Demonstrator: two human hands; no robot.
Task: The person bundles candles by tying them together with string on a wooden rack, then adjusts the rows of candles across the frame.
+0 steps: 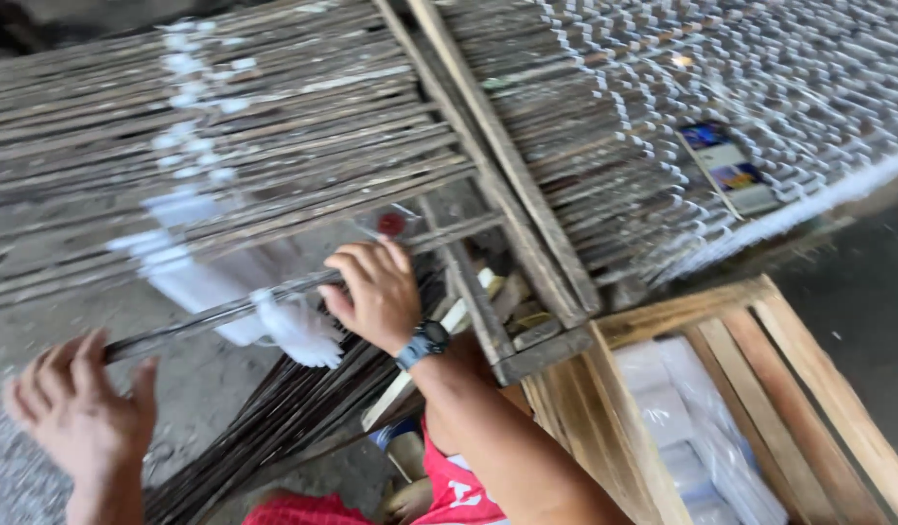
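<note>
Between the two hands runs a thin dark rod (215, 316), held level and slanting up toward the right. The left hand (74, 408) is clenched around its near end, fingers curled over the top. The right hand (376, 292), with a dark watch (424, 342) at the wrist, grasps the rod further along, fingers wrapped over it. White candles (298, 331) hang from the rod between the two grips, close to the right hand; motion blur makes their number hard to tell. Just behind them, more pale candles (191, 277) hang in a blurred cluster. Above both hands spreads a wooden rack of weathered slats (274, 126), its frame bar (497, 165) passing just right of the right hand. Below the rod lies a bundle of dark rods (283, 418) fanned across the ground. Right of the right forearm stands a pale wooden crate (760, 369) holding white wrapped packets (692, 428). Beyond the frame bar, far from either grip, rows of white candles (760, 87) cover another rack.
</note>
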